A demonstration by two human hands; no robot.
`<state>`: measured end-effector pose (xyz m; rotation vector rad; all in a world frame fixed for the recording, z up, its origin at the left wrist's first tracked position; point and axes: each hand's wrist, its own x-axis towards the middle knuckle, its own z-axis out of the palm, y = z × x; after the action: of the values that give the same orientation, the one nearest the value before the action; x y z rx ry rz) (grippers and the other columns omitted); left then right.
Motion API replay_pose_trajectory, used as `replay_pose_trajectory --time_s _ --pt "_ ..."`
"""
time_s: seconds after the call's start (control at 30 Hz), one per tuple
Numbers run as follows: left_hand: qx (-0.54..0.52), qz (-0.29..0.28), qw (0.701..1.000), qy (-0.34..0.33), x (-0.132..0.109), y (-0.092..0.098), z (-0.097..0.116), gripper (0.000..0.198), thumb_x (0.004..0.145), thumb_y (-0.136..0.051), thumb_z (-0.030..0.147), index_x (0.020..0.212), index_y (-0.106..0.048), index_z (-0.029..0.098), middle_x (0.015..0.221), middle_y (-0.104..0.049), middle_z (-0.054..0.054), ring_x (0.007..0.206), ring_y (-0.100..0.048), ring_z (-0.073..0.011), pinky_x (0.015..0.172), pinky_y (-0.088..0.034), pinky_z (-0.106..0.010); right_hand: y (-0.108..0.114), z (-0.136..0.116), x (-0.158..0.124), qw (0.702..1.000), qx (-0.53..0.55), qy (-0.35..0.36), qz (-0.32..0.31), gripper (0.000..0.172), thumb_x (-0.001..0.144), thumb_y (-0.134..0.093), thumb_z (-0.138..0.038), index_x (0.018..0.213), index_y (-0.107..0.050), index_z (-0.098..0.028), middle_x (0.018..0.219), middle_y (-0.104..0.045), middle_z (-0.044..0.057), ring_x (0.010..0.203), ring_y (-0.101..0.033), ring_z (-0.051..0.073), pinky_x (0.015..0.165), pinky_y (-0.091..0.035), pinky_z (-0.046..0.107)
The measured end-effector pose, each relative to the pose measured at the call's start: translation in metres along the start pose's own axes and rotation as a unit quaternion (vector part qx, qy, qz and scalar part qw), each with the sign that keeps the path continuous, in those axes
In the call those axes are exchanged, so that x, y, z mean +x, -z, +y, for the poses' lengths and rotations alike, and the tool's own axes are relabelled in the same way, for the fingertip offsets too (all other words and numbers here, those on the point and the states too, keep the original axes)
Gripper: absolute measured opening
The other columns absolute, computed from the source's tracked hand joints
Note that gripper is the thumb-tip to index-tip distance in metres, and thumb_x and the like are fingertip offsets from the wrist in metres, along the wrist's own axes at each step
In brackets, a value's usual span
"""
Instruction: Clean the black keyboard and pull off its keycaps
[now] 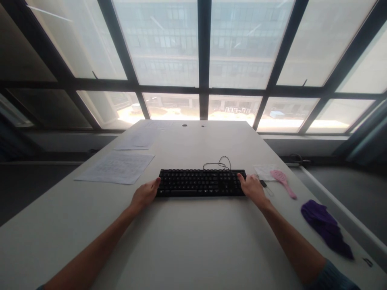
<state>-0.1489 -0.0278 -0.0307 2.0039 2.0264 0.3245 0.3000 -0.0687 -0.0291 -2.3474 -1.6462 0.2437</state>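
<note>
A black computer keyboard (201,183) lies across the middle of the white table, its long side facing me. My left hand (145,192) grips its left end, thumb on the top edge and fingers hidden at the side. At the other end my right hand (251,187) holds the keyboard the same way, its thumb over the number keys. A thin black cable (222,163) loops on the table behind the keyboard. Close to my right hand lies a small black piece (263,183) with a thin loop.
Printed sheets (116,166) lie on the left of the table (193,241). On the right are a clear plastic bag (264,172), a pink hairbrush (282,181), a purple cloth (325,227) and a small dark item (367,262) near the edge. Large windows stand beyond the far end.
</note>
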Motion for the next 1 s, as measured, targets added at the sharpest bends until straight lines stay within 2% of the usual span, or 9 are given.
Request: replay_pose_trajectory --time_s 0.13,0.2,0.27,0.33,0.4,0.47,0.63,0.87,1.0 --pt "0.021 -0.018 0.999 0.015 0.009 0.005 -0.001 0.081 0.094 -0.01 0.071 0.088 -0.071 0.017 0.092 -0.074 -0.017 0.097 -0.069 -0.0354 0.079 -0.048 -0.036 -0.007 0.003 0.005 1.0 0.021 0.001 0.011 0.067 0.102 -0.028 -0.058 0.11 -0.07 -0.006 0.115 -0.063 0.025 0.109 -0.061 0.033 0.095 -0.043 0.038" --pt "0.023 0.02 0.999 0.015 0.016 0.005 -0.002 0.08 0.094 -0.013 0.07 0.085 -0.071 0.016 0.094 -0.073 -0.018 0.1 -0.068 -0.035 0.084 -0.049 -0.038 -0.012 0.005 0.006 0.998 0.047 0.006 0.032 0.061 0.102 -0.031 -0.055 0.116 -0.068 -0.008 0.118 -0.063 0.023 0.112 -0.059 0.032 0.097 -0.042 0.038" --pt "-0.02 0.078 0.996 -0.04 0.025 0.002 -0.001 0.075 0.096 -0.017 0.065 0.101 -0.072 0.014 0.112 -0.072 -0.018 0.112 -0.065 -0.0318 0.095 -0.048 -0.037 -0.018 0.006 0.006 0.995 0.078 0.016 0.065 0.056 0.102 -0.035 -0.051 0.126 -0.063 -0.01 0.121 -0.062 0.02 0.116 -0.056 0.031 0.1 -0.041 0.036" --pt "-0.089 0.111 0.984 -0.103 0.033 -0.003 0.001 0.069 0.097 -0.021 0.059 0.121 -0.067 0.013 0.131 -0.066 -0.015 0.125 -0.059 -0.0273 0.107 -0.043 -0.035 -0.025 0.005 0.006 0.989 0.102 0.032 0.1 0.054 0.102 -0.037 -0.047 0.136 -0.056 -0.01 0.127 -0.06 0.019 0.121 -0.052 0.03 0.103 -0.038 0.036" --pt "-0.14 0.11 0.978 -0.104 0.039 -0.007 0.002 0.069 0.096 -0.024 0.057 0.131 -0.062 0.011 0.139 -0.061 -0.014 0.131 -0.054 -0.0258 0.113 -0.038 -0.036 -0.03 0.003 0.006 0.985 0.114 0.048 0.123 0.055 0.102 -0.039 -0.045 0.139 -0.053 -0.008 0.131 -0.057 0.019 0.123 -0.05 0.029 0.106 -0.036 0.036" --pt "-0.166 0.092 0.979 -0.073 0.04 -0.008 0.003 0.069 0.097 -0.026 0.057 0.133 -0.061 0.01 0.139 -0.061 -0.014 0.133 -0.053 -0.0266 0.114 -0.037 -0.038 -0.032 0.001 0.006 0.983 0.12 0.059 0.129 0.055 0.102 -0.038 -0.044 0.139 -0.054 -0.007 0.131 -0.057 0.019 0.123 -0.049 0.029 0.107 -0.036 0.036" --pt "-0.197 0.054 0.979 -0.018 0.024 -0.003 0.001 0.068 0.097 -0.028 0.057 0.131 -0.064 0.011 0.133 -0.066 -0.012 0.127 -0.057 -0.029 0.111 -0.039 -0.038 -0.023 0.001 -0.003 0.985 0.116 0.056 0.116 0.052 0.103 -0.035 -0.044 0.13 -0.063 -0.01 0.119 -0.062 0.018 0.116 -0.053 0.029 0.105 -0.038 0.036" --pt "-0.182 0.066 0.981 -0.026 -0.011 -0.016 -0.02 0.06 0.095 -0.026 0.063 0.117 -0.066 0.025 0.123 -0.071 -0.003 0.121 -0.061 -0.0277 0.108 -0.042 -0.036 -0.014 0.02 -0.037 0.986 0.114 0.08 0.088 0.052 0.103 -0.035 -0.047 0.134 -0.061 -0.014 0.119 -0.064 0.016 0.117 -0.055 0.028 0.106 -0.039 0.034" --pt "-0.181 0.081 0.979 -0.038 -0.017 -0.023 -0.03 0.057 0.094 -0.03 0.065 0.114 -0.066 0.026 0.124 -0.07 -0.003 0.122 -0.061 -0.0285 0.11 -0.042 -0.036 -0.004 0.037 -0.031 0.975 0.154 0.101 0.123 0.047 0.102 -0.037 -0.042 0.129 -0.063 -0.014 0.122 -0.066 0.015 0.116 -0.058 0.026 0.104 -0.041 0.033"
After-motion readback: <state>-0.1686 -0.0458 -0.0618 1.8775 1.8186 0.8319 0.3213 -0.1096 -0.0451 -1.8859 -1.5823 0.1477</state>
